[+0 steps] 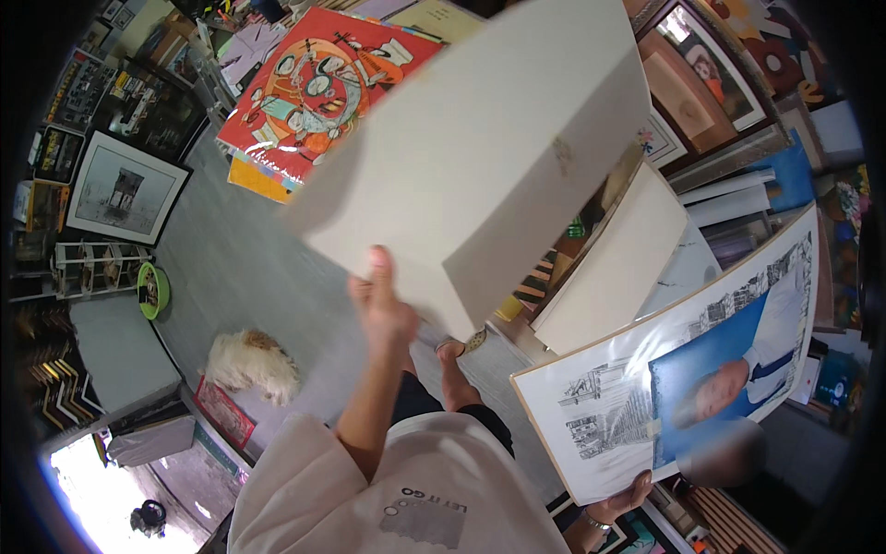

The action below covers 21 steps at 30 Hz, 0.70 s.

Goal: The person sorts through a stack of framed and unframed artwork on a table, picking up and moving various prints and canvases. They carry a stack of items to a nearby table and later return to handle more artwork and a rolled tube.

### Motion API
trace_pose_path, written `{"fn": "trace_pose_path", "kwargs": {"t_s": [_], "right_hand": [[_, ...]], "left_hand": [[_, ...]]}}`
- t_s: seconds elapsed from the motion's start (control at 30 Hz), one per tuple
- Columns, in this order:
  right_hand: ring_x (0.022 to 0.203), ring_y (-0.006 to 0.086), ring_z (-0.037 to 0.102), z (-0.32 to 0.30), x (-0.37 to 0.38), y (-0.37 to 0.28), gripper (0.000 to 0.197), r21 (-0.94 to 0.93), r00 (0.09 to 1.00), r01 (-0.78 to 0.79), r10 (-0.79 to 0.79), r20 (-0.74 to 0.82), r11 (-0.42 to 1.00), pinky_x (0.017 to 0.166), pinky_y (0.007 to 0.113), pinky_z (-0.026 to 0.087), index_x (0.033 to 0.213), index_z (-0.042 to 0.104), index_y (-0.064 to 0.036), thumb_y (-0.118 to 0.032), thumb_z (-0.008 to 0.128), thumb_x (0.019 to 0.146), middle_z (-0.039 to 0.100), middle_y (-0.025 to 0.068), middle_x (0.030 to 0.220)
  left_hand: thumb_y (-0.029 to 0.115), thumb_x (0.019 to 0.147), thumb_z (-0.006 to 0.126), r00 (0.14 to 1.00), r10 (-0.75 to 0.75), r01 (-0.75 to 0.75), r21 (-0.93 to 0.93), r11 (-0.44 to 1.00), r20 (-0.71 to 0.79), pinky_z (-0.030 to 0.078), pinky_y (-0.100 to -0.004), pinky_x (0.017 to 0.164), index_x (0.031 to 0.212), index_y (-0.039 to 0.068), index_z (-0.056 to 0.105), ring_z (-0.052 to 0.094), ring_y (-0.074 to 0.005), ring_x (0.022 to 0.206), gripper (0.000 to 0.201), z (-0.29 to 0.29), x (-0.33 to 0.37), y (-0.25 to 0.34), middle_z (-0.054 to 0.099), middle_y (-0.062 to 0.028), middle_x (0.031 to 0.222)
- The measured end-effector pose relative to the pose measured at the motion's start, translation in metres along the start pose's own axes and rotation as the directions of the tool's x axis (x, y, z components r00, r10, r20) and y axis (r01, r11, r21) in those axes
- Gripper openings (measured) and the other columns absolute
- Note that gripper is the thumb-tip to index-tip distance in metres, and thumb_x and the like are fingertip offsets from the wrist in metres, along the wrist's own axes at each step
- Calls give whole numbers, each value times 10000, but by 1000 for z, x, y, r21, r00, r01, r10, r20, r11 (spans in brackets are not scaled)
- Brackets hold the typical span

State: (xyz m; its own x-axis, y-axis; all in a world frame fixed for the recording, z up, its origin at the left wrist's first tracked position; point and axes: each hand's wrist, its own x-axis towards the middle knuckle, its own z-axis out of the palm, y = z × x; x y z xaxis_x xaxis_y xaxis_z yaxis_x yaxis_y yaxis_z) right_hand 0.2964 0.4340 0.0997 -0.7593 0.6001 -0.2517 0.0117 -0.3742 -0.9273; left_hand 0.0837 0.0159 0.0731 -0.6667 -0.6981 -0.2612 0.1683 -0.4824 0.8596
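My left hand [386, 309] is closed on the lower edge of a large off-white board [452, 157], its thumb lying on the front face. The board is tilted up before me and slightly blurred; a shaded pale surface slopes down along its right side. My right hand [620, 503], with a metal band at the wrist, grips the bottom edge of a big white print sheet [609, 397]. On that sheet are black line drawings, and a blue-backed portrait photo [711, 388] lies turned sideways. A dark blurred patch covers the sheet's lower right.
A red illustrated poster [314, 102] lies on a stack beyond the board. Pale panels [614, 258] lean on the right, near framed pictures [706, 69]. A fluffy dog [251, 367] is on the grey floor at left, near a green basin [153, 291] and a framed picture [125, 189].
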Motion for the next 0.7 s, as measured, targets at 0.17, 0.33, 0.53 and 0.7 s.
{"fn": "trace_pose_path", "kwargs": {"t_s": [0.17,0.33,0.53,0.7], "right_hand": [[1127,272,533,-50,10,25,655,-153,980,169,-149,135,974,923,437,496,1345,418,3,-309,652,819,517,170,1259],[1192,274,482,-20,17,23,652,-439,607,794,-577,546,420,964,445,467,1354,406,-32,-383,616,846,481,158,1282],[1186,325,486,-34,10,20,660,-361,930,324,-224,293,874,997,493,443,1365,380,-80,-491,573,886,436,152,1318],[1050,254,568,63,-6,-18,684,-109,997,46,-38,74,993,901,397,483,1301,438,33,-341,674,779,547,136,1186]], "left_hand": [[316,972,570,952,304,-306,-132,943,-37,501,-362,941,1257,13,469,584,-211,1062,427,-40,62,73,573,-94,1167],[282,1017,461,948,285,-216,-371,903,143,520,-425,953,1285,-6,453,562,-276,1160,393,-105,147,129,555,-134,1262],[303,1024,427,975,134,-66,-347,936,177,566,-441,891,1311,-22,432,603,-286,1116,433,-190,293,110,555,-149,1270],[359,1035,378,995,-58,62,42,997,-84,565,-399,844,1354,3,416,611,-266,1101,479,-240,368,69,502,-112,1366]]}}
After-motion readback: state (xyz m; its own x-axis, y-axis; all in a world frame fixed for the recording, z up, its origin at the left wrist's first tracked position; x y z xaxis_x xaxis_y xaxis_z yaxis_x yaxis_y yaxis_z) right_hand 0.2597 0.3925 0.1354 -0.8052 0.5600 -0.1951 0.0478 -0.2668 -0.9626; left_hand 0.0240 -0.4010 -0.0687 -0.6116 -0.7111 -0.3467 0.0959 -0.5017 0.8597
